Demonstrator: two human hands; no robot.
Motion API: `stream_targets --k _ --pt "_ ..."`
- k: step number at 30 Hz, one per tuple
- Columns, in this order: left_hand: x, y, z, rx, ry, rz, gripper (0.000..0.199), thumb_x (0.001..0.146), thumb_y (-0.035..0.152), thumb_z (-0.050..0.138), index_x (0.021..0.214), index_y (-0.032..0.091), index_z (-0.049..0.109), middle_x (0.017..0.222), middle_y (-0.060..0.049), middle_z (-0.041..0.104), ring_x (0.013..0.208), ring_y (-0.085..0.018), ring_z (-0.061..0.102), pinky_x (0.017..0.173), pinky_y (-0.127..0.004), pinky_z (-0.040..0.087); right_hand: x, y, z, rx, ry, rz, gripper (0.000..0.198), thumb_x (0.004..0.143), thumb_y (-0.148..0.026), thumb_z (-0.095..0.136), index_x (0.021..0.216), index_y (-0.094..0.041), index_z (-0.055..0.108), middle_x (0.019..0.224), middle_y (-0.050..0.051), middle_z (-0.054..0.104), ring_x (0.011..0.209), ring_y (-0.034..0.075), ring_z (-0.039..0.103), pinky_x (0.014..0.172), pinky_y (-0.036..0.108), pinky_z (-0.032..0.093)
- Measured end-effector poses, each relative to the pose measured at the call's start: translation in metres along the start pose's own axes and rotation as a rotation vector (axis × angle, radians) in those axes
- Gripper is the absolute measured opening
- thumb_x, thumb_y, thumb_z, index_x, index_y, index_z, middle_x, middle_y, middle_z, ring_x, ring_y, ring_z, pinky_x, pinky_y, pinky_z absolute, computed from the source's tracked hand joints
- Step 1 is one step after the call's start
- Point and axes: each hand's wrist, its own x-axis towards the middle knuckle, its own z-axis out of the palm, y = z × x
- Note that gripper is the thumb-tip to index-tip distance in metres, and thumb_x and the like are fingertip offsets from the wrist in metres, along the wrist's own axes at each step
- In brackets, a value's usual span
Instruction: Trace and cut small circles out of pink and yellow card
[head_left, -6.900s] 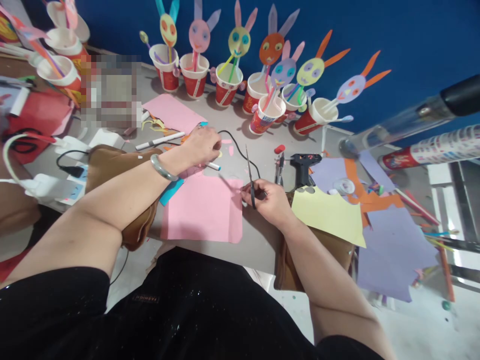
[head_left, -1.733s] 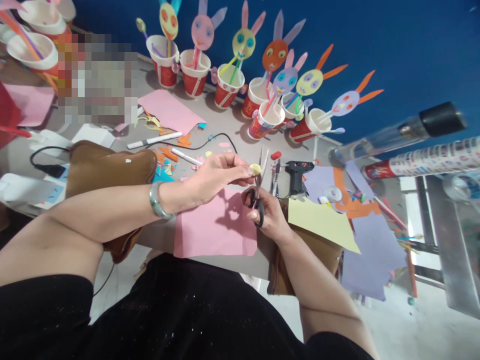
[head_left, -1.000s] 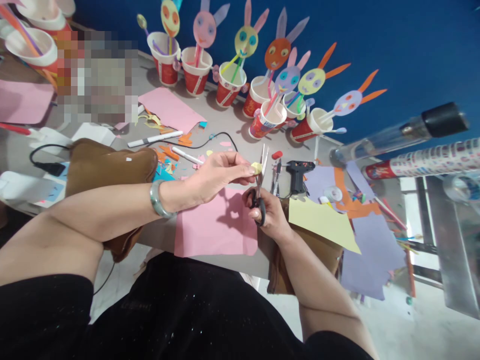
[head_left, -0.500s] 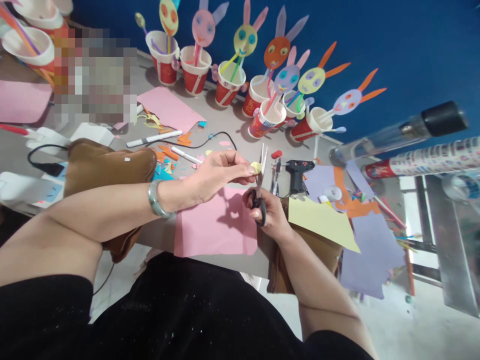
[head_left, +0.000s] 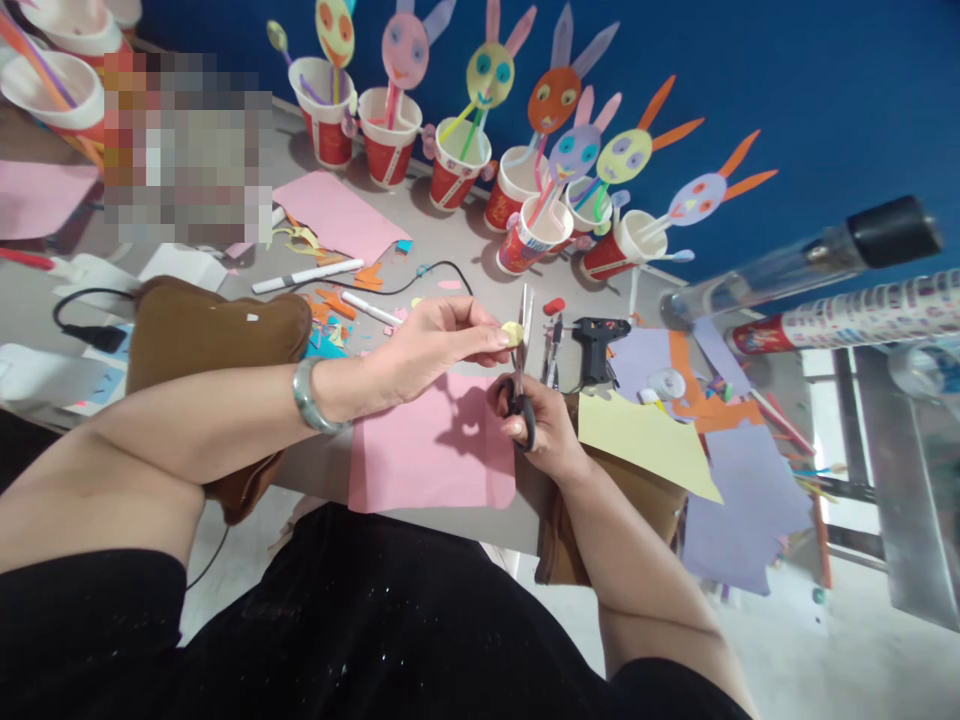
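Note:
Between the thumb and fingers of my left hand [head_left: 442,345] is a small pale yellow paper piece [head_left: 512,333]. My right hand [head_left: 544,425] is closed around the black handles of a pair of scissors [head_left: 527,330], whose blades point away from me. The blades stand right beside the yellow piece; whether they touch it I cannot tell. Below both hands a sheet of pink paper [head_left: 420,460] lies at the table's near edge, with the hands' shadow on it.
Red paper cups [head_left: 390,150] with paper rabbit faces on straws line the blue wall. A black glue gun [head_left: 598,345] lies right of the scissors, beyond yellow paper [head_left: 645,440] and purple paper [head_left: 742,510]. Brown cushions [head_left: 217,330] flank the pink sheet. Markers [head_left: 307,276] and scraps lie to the left.
The yellow piece has turned slightly in my left fingers and shows a rounder face. Both hands stay almost in place, and the view has shifted a little.

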Motion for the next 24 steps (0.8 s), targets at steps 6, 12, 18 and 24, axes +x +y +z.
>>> stream_targets --k 6,12,18,24 --pt "-0.0007 0.0019 -0.0006 0.021 -0.013 0.013 0.03 0.078 0.032 0.089 0.074 0.017 0.063 0.073 0.001 0.07 0.072 -0.009 0.065 0.078 -0.028 0.056 -0.0001 0.0 -0.0019 0.003 -0.018 -0.018 0.07 0.067 -0.088 0.075 0.069 -0.022 0.053 0.071 -0.001 0.055 0.065 0.014 0.044 0.063 0.031 0.034" --pt "-0.0012 0.0028 -0.0008 0.036 -0.001 0.011 0.03 0.078 0.032 0.089 0.074 0.017 0.063 0.075 0.001 0.069 0.075 -0.01 0.066 0.081 -0.028 0.056 -0.0006 0.0012 -0.0034 -0.008 -0.019 -0.01 0.071 0.066 -0.089 0.075 0.069 -0.022 0.052 0.07 -0.001 0.053 0.065 0.015 0.043 0.063 0.032 0.033" --pt "-0.001 0.003 -0.0014 0.036 -0.009 0.032 0.027 0.079 0.03 0.088 0.076 0.017 0.065 0.076 0.001 0.069 0.077 -0.01 0.067 0.083 -0.029 0.056 -0.0007 -0.0014 -0.0039 -0.014 -0.025 -0.013 0.071 0.067 -0.089 0.075 0.068 -0.022 0.052 0.07 -0.001 0.054 0.063 0.014 0.042 0.061 0.031 0.033" --pt "-0.0009 0.0042 -0.0013 0.062 -0.012 0.049 0.027 0.079 0.03 0.088 0.075 0.017 0.065 0.076 0.001 0.069 0.077 -0.011 0.067 0.081 -0.029 0.056 -0.001 -0.0019 -0.0048 -0.002 -0.032 -0.01 0.07 0.067 -0.087 0.076 0.068 -0.022 0.052 0.069 -0.001 0.053 0.062 0.014 0.041 0.06 0.031 0.032"
